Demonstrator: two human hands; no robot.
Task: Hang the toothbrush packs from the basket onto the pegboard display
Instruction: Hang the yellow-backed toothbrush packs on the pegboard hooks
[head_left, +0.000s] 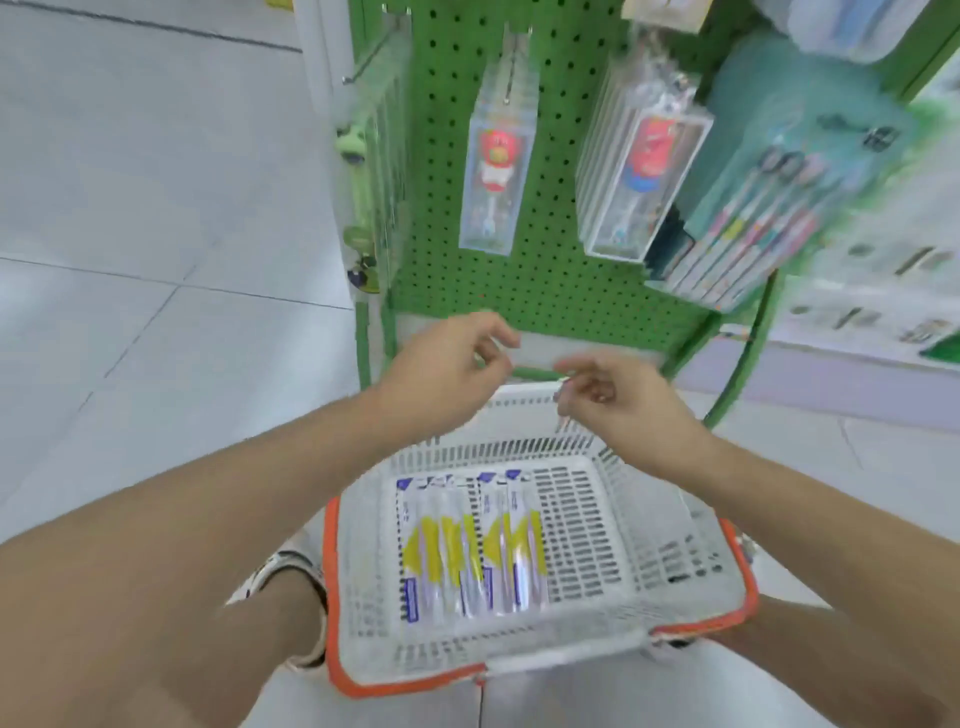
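A white basket (639, 566) with an orange rim sits on the floor below me. Several toothbrush packs (467, 545), white with yellow and blue print, lie flat in its left half. The green pegboard (556, 260) stands behind the basket, with clear packs hanging from its hooks. My left hand (447, 374) and my right hand (618, 405) hover side by side above the basket's far rim, below the pegboard. Both have loosely curled fingers and hold nothing that I can see.
A bare hook (371, 60) sticks out at the pegboard's top left. Clear boxed children's brushes (496, 156) hang in the middle, and a thick row of teal packs (769, 197) hangs at the right. Grey floor tiles (130, 208) spread to the left.
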